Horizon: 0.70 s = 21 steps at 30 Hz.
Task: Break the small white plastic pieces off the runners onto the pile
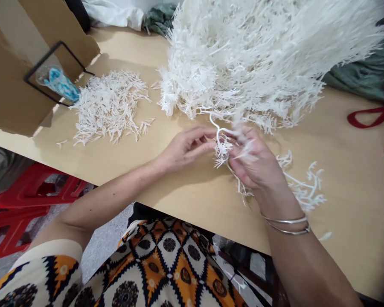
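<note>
Between my two hands is a white branching plastic sprig (222,147) with fine bristly tips. The fingertips of my left hand (188,147) pinch its left side. My right hand (256,162), partly blurred, has its fingers closed round the sprig's stem and tufts on the right. A thin white stem hangs below the right palm. Just beyond both hands spreads a large heap of white feathery sprigs (243,59). To the left lies a smaller pile of short white bristle pieces (110,106). Stripped-looking white branches (304,185) rest beside my right wrist.
A cardboard box (16,64) stands at the left with a black wire frame (59,47) and a clear cup holding something blue and white (60,83). Dark green cloth (365,76) and a red strap (368,119) are at the right. Red stools (35,192) stand below the table.
</note>
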{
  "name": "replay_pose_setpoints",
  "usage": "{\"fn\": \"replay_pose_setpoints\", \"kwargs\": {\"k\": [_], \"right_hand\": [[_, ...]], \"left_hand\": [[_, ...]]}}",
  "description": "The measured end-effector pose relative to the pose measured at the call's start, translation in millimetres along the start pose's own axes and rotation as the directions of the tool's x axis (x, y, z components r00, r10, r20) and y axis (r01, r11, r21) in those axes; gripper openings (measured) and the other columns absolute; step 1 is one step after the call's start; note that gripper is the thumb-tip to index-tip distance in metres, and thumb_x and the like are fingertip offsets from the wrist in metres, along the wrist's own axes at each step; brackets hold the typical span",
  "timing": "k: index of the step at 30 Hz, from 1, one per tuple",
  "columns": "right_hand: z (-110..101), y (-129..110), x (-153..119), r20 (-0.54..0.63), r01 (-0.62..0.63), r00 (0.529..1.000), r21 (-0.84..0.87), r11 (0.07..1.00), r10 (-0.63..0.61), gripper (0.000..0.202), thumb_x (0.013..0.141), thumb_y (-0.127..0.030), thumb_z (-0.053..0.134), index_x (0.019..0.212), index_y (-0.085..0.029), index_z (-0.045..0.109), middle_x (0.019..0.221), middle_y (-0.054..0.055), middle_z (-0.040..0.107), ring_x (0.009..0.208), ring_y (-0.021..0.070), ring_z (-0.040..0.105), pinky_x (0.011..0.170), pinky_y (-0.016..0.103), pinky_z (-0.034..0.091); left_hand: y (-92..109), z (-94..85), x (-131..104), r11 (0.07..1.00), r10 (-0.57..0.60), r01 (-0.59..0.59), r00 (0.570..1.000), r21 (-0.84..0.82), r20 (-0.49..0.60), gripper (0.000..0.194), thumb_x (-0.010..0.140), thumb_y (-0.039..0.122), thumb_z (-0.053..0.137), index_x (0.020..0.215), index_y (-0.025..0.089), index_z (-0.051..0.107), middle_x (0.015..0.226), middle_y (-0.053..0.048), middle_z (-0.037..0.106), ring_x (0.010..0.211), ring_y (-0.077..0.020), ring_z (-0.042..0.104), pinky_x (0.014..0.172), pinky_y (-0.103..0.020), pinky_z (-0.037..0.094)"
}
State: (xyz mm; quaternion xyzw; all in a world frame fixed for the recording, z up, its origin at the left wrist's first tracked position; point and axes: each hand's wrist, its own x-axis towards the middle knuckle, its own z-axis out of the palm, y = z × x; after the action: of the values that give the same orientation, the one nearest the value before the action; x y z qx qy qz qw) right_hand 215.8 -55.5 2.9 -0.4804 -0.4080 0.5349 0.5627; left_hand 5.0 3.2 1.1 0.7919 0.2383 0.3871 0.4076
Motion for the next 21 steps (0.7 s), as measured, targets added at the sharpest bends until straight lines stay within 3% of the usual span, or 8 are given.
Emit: {"fn": "replay_pose_setpoints", "kwargs": {"k": [2,3,6,9,13,17,21], "right_hand": [[3.9,5.0,-0.2,0.028,-0.017,0.999,-0.007,1.0,0.017,0.047,0.07,-0.027,0.089,0.097,-0.029,0.051,0.117,0.0,0.065,0.095,0.0153,0.069,0.079,0.032,0.063],[5.5,6.7,-0.6,0.035,-0.021,0.999,-0.01,1.0,0.021,0.049,0.07,-0.029,0.09,0.097,-0.029,0.05,0.117,0.0,0.065,0.093,0.015,0.069,0.076,0.031,0.062],[8.0,7.9,-3.2,0.053,0.01,0.999,-0.067,0.998,-0.007,0.043,0.077,-0.037,0.089,0.101,-0.029,0.053,0.109,0.0,0.065,0.082,0.0121,0.065,0.068,0.027,0.059],[7.9,7.4,-7.6,0.105,0.101,0.991,-0.239,0.966,-0.078,0.036,0.09,-0.041,0.079,0.114,-0.03,0.055,0.105,0.0,0.066,0.084,0.0139,0.067,0.075,0.03,0.061],[8.5,10.2,-11.8,0.12,0.161,0.985,-0.376,0.913,-0.125,0.049,0.084,-0.033,0.084,0.121,-0.03,0.053,0.107,0.002,0.069,0.096,0.018,0.072,0.086,0.035,0.064],[9.6,7.2,-9.3,0.066,0.122,0.992,-0.312,0.942,-0.107,0.039,0.084,-0.035,0.086,0.11,-0.028,0.058,0.1,0.001,0.068,0.092,0.0173,0.07,0.085,0.034,0.063],[7.6,-3.7,-5.2,0.004,0.068,0.998,-0.173,0.983,-0.068,0.043,0.074,-0.04,0.095,0.101,-0.03,0.062,0.096,0.001,0.068,0.085,0.0176,0.067,0.076,0.033,0.063]], "left_hand": [[4.0,4.4,0.7,0.998,0.053,-0.056,0.992,0.019,0.119,0.024,0.103,0.038,0.069,0.119,0.021,0.074,0.117,-0.009,0.076,0.104,-0.0168,0.071,0.095,-0.033,0.059],[4.4,5.9,0.8,0.998,0.051,-0.055,0.992,0.032,0.119,0.023,0.102,0.036,0.07,0.119,0.021,0.075,0.114,-0.009,0.076,0.102,-0.0164,0.071,0.092,-0.032,0.059],[0.7,7.1,-0.3,0.999,-0.027,0.027,1.0,0.032,0.006,0.019,0.1,0.037,0.073,0.108,0.02,0.076,0.094,-0.003,0.074,0.078,-0.0111,0.066,0.072,-0.025,0.053],[-4.9,6.2,-1.4,0.985,-0.169,0.164,0.981,-0.063,-0.098,0.03,0.096,0.048,0.077,0.098,0.018,0.074,0.082,-0.001,0.073,0.065,-0.0083,0.058,0.06,-0.023,0.045],[-8.0,6.0,-1.8,0.951,-0.281,0.26,0.952,-0.166,-0.119,0.033,0.095,0.051,0.076,0.097,0.018,0.072,0.082,-0.001,0.073,0.062,-0.007,0.056,0.057,-0.022,0.044],[-6.6,7.3,-1.3,0.951,-0.257,0.243,0.965,-0.188,-0.049,0.028,0.096,0.044,0.075,0.102,0.017,0.072,0.085,-0.001,0.072,0.069,-0.0079,0.061,0.063,-0.022,0.047],[-4.9,7.3,0.1,0.92,-0.25,0.259,0.966,-0.294,0.07,0.033,0.094,0.044,0.078,0.109,0.016,0.068,0.081,0.002,0.066,0.064,-0.0064,0.058,0.061,-0.021,0.046]]}}
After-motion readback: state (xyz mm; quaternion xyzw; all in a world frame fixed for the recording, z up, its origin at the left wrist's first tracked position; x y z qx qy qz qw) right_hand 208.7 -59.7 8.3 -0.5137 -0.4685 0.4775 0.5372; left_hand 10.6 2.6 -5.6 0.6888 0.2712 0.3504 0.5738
